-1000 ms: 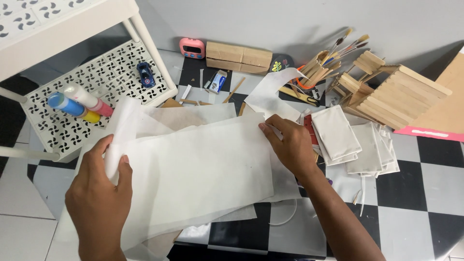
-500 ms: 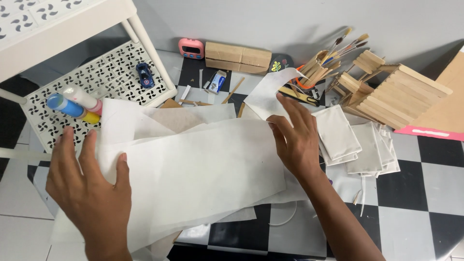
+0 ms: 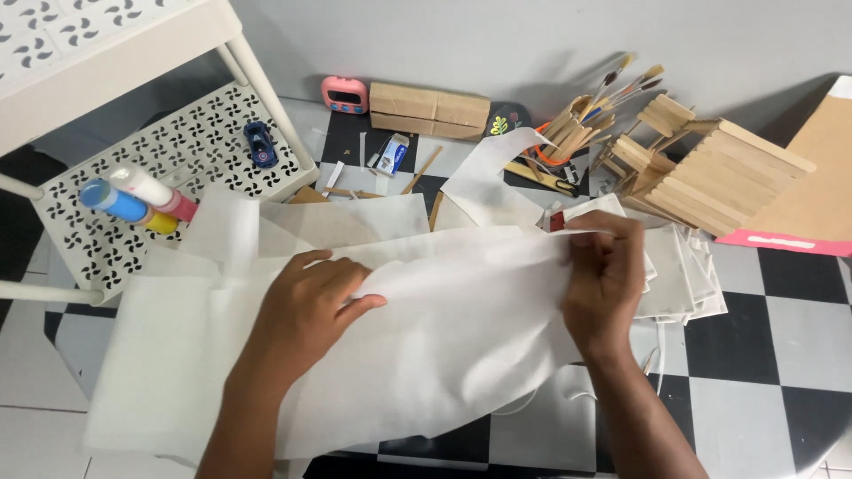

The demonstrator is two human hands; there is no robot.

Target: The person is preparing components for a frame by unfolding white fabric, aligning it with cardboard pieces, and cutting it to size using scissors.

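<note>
Left hand flat, palm down, fingers spread, right hand curled, fingertips in pinching grip

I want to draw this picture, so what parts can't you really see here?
Head view, the only one:
- The floor under the big white sheet: covered by it.
- The right hand fingers' tips: curled over the sheet's edge, so the grip is unclear.
- The small red thing: mostly behind the sheet.
- The brown board: cut off by the right edge.
- The white shelf rack: cut off at the top left.
- The left hand palm: faces down.
</note>
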